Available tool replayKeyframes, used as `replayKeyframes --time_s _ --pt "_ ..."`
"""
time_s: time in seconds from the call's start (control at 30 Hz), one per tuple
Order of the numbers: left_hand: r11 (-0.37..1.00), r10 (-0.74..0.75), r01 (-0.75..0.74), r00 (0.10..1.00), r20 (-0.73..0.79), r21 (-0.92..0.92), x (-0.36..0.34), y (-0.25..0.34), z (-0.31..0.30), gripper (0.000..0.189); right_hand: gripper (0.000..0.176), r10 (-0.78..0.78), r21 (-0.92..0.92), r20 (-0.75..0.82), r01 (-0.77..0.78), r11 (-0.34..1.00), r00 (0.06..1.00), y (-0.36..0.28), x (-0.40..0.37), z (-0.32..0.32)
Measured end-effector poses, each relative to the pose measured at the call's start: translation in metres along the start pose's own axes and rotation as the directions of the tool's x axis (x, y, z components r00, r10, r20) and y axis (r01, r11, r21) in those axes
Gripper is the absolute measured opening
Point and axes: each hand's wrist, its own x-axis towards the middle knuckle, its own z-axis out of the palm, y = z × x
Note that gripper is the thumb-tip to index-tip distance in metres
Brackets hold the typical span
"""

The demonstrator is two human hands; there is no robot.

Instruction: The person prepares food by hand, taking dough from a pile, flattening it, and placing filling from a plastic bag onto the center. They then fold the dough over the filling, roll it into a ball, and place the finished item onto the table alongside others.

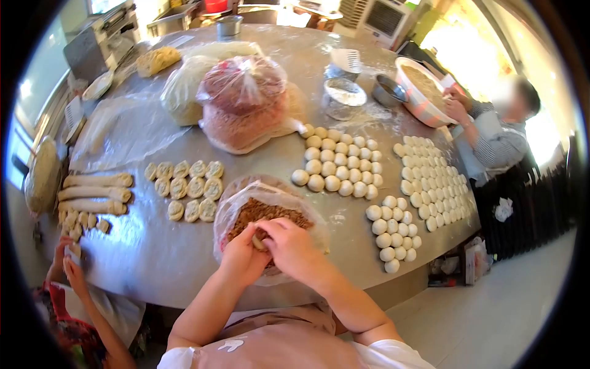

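Above a bowl lined with clear plastic [313, 215], both my hands meet around a small piece of dough [259, 245]. My left hand [241, 253] cups the dough from the left with closed fingers. The fingers of my right hand [287, 242] press on it from the right, partly hiding it. Brown crumbly filling [270, 212] lies in the bowl just beneath and beyond my hands. Left of the bowl sit rows of flattened dough rolls [178, 187]. Round white dough balls [338, 163] stand in rows to the right.
Bags of pink filling [243, 104] stand behind the bowl. Dough logs [95, 192] lie at left, near a co-worker's hands [72, 270]. Another person works at right by a large tub [424, 92]. More dough balls [433, 181] line the metal table's [166, 258] right edge.
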Motion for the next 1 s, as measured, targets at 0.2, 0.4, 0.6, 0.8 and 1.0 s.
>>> replayKeyframes --time_s 0.2,0.4,0.6,0.8,1.0 --pt "0.997 0.078 -0.078 0.995 -0.057 0.002 -0.001 -0.007 0.011 0.029 0.029 -0.023 -0.127 -0.034 0.019 0.992 0.999 -0.002 0.000 0.004" --pt "0.999 0.032 -0.034 0.996 -0.083 -0.024 -0.006 -0.002 0.010 0.028 0.032 0.079 0.024 -0.044 -0.078 0.997 0.996 -0.006 -0.004 -0.003" --pt "1.000 0.021 -0.020 0.999 -0.044 0.020 -0.005 -0.007 0.007 0.029 0.033 0.117 0.013 -0.077 -0.116 0.993 0.990 -0.004 -0.007 0.008" --pt "0.998 0.026 -0.023 0.999 -0.044 0.054 -0.005 -0.009 0.004 0.025 0.039 0.268 0.160 -0.001 -0.264 0.951 0.963 0.002 -0.008 0.008" --pt "0.999 0.039 -0.036 0.993 -0.114 0.033 -0.003 -0.005 0.002 0.023 0.043 0.276 0.404 0.019 -0.259 0.877 0.961 0.007 -0.009 0.003"
